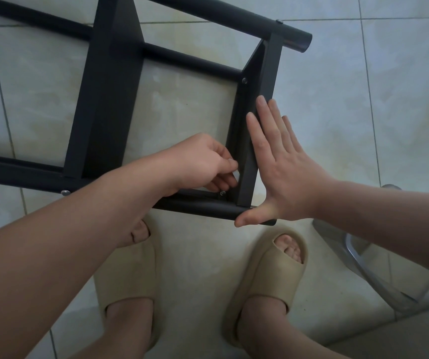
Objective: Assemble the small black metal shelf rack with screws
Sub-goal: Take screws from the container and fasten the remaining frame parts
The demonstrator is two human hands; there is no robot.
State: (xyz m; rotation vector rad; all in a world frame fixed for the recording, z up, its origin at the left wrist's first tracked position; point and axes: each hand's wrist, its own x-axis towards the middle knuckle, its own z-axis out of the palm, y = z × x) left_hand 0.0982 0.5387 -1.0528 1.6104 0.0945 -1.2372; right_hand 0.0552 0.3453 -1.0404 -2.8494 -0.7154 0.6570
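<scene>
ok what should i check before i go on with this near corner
1. Right hand flat against the end panel, bracing it: ok.
2. Right thumb on the near tube: ok.
3. Near-corner screw in place: ok; tightness cannot tell.
4. Far-end screw in place: ok.
5. Left hand grip, fingers curled at the panel: what it holds, cannot tell.
</scene>
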